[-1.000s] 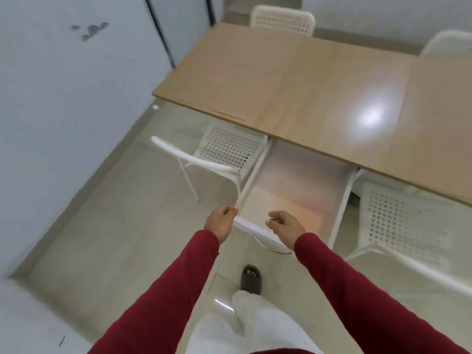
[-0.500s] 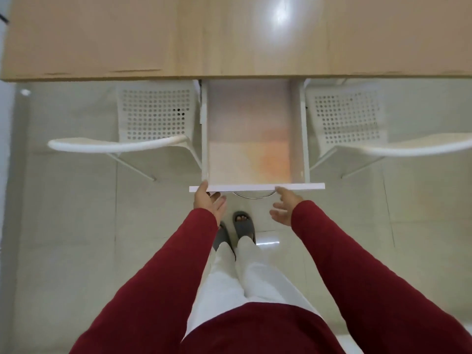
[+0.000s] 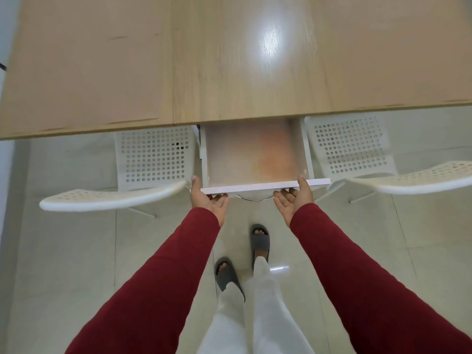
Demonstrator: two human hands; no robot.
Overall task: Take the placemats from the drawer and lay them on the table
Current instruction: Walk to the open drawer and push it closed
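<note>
Two hands hold the white front panel of the drawer (image 3: 265, 185), which stands part way out from under the wooden counter (image 3: 229, 60). The left hand (image 3: 208, 198) grips the panel at its left end, thumb up along the side and fingers (image 3: 220, 198) curled under the lower edge. The right hand (image 3: 293, 200) holds the panel toward its right end in the same way, thumb on top and fingers underneath. Neither hand holds a placemat.

Inside the drawer lies a pale, flat sheet with an orange tint, the placemats (image 3: 251, 157) as I judge; I cannot tell how many there are, because they lie flat together and the back part is hidden under the counter.

Several things can go wrong from here. If the drawer is not pulled out far enough, the mats may catch on the counter edge and bend when they are lifted. If it is pulled too far or too fast, it may leave its rails and tip down. A white chair (image 3: 112, 199) stands just beside the left hand and another chair (image 3: 408, 180) is near the right, so an elbow may hit one. Thin mats also stick together, so one may slide off to the floor (image 3: 63, 251).
</note>
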